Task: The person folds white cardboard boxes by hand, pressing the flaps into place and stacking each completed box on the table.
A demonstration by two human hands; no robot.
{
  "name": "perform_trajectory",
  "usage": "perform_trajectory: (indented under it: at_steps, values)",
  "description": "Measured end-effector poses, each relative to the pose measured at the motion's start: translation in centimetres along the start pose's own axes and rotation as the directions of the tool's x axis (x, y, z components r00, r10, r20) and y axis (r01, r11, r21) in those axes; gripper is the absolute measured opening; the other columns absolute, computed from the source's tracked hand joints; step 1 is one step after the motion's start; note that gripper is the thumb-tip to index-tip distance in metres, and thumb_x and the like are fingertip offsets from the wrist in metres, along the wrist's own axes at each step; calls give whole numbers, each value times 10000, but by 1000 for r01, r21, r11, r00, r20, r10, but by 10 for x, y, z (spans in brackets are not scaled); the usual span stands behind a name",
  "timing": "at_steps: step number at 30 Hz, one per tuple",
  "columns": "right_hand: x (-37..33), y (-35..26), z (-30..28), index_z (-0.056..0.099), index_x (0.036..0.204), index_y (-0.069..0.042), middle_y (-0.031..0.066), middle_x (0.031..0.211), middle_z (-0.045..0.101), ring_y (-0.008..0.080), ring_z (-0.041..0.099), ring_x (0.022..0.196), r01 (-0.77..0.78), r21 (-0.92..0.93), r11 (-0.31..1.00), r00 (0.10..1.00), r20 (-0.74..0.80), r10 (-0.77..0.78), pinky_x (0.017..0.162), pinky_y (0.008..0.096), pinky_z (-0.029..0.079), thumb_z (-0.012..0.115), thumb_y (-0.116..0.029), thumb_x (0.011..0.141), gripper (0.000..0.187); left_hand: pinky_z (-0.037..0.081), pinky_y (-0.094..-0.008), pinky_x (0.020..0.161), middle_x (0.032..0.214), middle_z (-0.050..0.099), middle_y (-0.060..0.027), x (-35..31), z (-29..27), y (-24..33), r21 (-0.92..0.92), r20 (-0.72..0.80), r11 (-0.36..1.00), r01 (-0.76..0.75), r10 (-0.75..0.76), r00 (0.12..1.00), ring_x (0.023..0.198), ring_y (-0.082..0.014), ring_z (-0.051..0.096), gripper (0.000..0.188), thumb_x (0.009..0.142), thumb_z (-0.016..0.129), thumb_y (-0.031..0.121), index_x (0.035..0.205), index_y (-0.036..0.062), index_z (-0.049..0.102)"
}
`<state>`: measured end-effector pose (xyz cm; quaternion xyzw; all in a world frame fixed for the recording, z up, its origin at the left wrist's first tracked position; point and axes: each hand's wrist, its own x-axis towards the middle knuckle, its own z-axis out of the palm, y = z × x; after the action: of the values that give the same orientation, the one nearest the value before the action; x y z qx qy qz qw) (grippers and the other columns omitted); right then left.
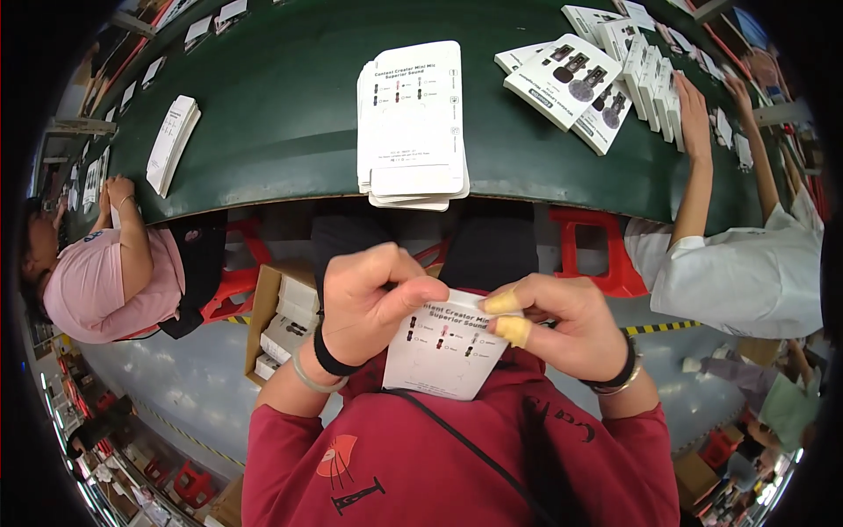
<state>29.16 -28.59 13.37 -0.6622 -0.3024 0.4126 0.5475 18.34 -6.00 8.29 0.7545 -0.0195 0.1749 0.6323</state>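
Close to my body I hold a white printed card box [439, 351] with small pictures of microphones on its face. Its upper edge is pinched between the thumb and curled fingers of my left hand [378, 294]. At the upper right corner, my right hand [558, 321], with yellow tape on two fingertips, grips the same box. Whether the box is flat or folded open I cannot tell. Ahead on the green table [281, 114] lies a stack of flat white boxes [411, 123] with the same print, right at the table's front edge.
Finished-looking white boxes [566, 79] lie piled at the right, beside a co-worker's hand [692, 110]. A smaller white stack [172, 140] is on the left. Below the table stand red stools [606, 250] and an open carton [279, 321]. Another person [114, 263] sits at the left.
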Motion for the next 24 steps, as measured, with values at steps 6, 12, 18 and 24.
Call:
perform_trajectory:
  at_steps: [6, 12, 18, 24]
  values:
    - [9, -27, -34, 624, 1190, 49, 114, 1165, 674, 146, 642, 1025, 371, -262, 891, 593, -671, -445, 878, 272, 510, 646, 0, 918, 278, 479, -261, 602, 835, 635, -125, 63, -28, -15, 151, -318, 972, 178, -123, 940, 638, -145, 581, 332, 905, 712, 174, 1118, -39, 573]
    - [88, 43, -104, 646, 1167, -26, 138, 1215, 633, 300, 608, 1115, -3, -930, 367, 347, -345, -872, 955, 371, 485, 638, 11, 883, 286, 485, -341, 640, 791, 613, -106, 86, -47, -87, 762, -246, 603, 235, -66, 967, 714, -195, 577, 605, 848, 752, 358, 1264, -42, 572]
    - [111, 91, -117, 656, 1140, -42, 154, 1190, 632, 338, 587, 1128, -111, -924, 366, 588, -358, -725, 982, 391, 461, 648, -15, 858, 284, 483, -327, 626, 753, 600, -85, 95, -55, -87, 480, -332, 763, 433, -299, 895, 689, -180, 576, 616, 824, 775, 374, 1235, -46, 593]
    - [99, 44, -90, 671, 1108, -41, 139, 1188, 639, 313, 602, 1115, 6, -918, 396, 564, -323, -760, 958, 375, 473, 640, -19, 870, 241, 492, -310, 627, 779, 650, -85, 96, -58, -96, 390, -366, 801, 454, -317, 875, 705, -156, 604, 532, 839, 770, 332, 1154, -68, 618]
